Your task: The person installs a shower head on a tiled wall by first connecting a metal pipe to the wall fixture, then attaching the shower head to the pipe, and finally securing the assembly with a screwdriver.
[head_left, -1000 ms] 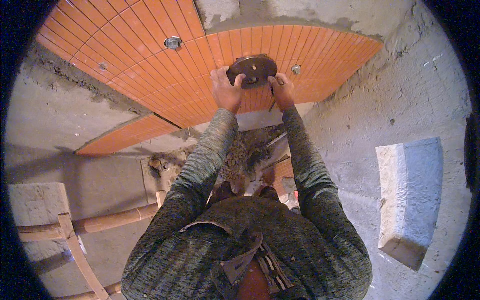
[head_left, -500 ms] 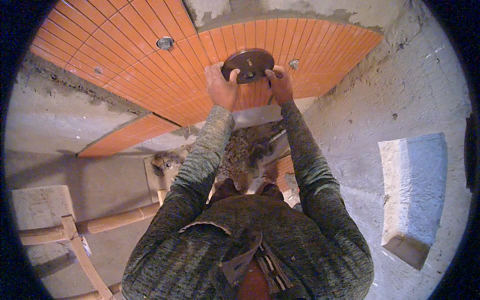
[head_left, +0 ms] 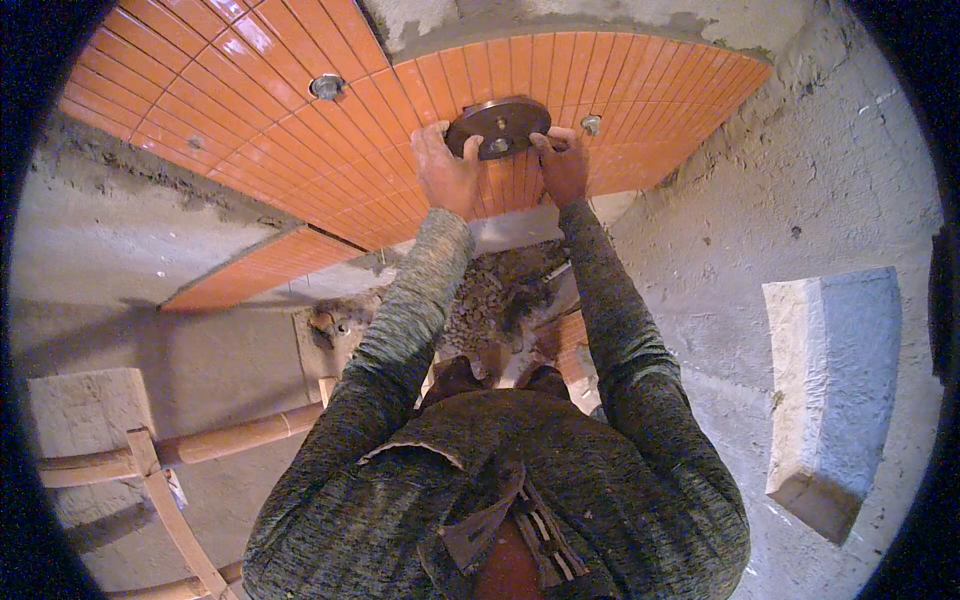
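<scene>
Disc held between both hands at tiled wall

Left hand [head_left: 447, 170]: partly open, curved around the left edge of the dark disc [head_left: 484, 130]. The thumb lies at the near left part of the disc's face; the fingers extend along the left rim, with their tips partly hidden.

Right hand [head_left: 563, 168]: more tightly curled than the left. Thumb and fingers close at the near right edge of the same disc. The exact contact of the rear fingers cannot be told.

Position: the disc sits between the hands and slightly to their far side, in front of the orange tiled wall [head_left: 640, 90]. Whether its back touches the tiles cannot be told. A metal fitting [head_left: 590, 125] projects from the wall just beside the right hand; a second fitting [head_left: 326, 87] stands well apart, to the left of the left hand.

Orientation: the broad, flat face is turned toward the person. The outline appears as an oval with its long axis running left to right, its right end slightly farther. Two small round features mark the face, one near the middle and one toward the near edge.
</scene>
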A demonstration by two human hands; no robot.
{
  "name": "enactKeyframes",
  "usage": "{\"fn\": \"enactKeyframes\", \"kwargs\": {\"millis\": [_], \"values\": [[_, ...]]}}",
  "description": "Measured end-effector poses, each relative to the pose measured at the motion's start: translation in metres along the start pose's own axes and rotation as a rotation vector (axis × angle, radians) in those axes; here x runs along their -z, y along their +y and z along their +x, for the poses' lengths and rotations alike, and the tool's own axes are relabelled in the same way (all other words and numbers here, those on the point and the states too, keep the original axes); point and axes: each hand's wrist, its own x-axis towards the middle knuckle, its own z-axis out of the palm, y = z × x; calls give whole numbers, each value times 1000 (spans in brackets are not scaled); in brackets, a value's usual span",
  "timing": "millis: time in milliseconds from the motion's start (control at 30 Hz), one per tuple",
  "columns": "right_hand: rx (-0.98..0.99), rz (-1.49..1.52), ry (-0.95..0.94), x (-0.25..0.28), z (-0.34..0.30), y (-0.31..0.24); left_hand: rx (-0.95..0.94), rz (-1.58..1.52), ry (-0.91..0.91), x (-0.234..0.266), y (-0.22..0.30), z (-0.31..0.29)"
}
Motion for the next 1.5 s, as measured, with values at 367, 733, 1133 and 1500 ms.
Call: {"fn": "enactKeyframes", "kwargs": {"millis": [367,733,1133,1500], "values": [[67,-63,23,10,0,-13,46,-39,48,-2,0,3],[-66,-213,-15,18,-1,-23,-26,28,53,2,2,9],[257,-430,87,12,8,-2,46,-78,125,-13,1,4],[107,-199,-7,11,13,-12,-106,-11,240,-23,-9,0]]}}
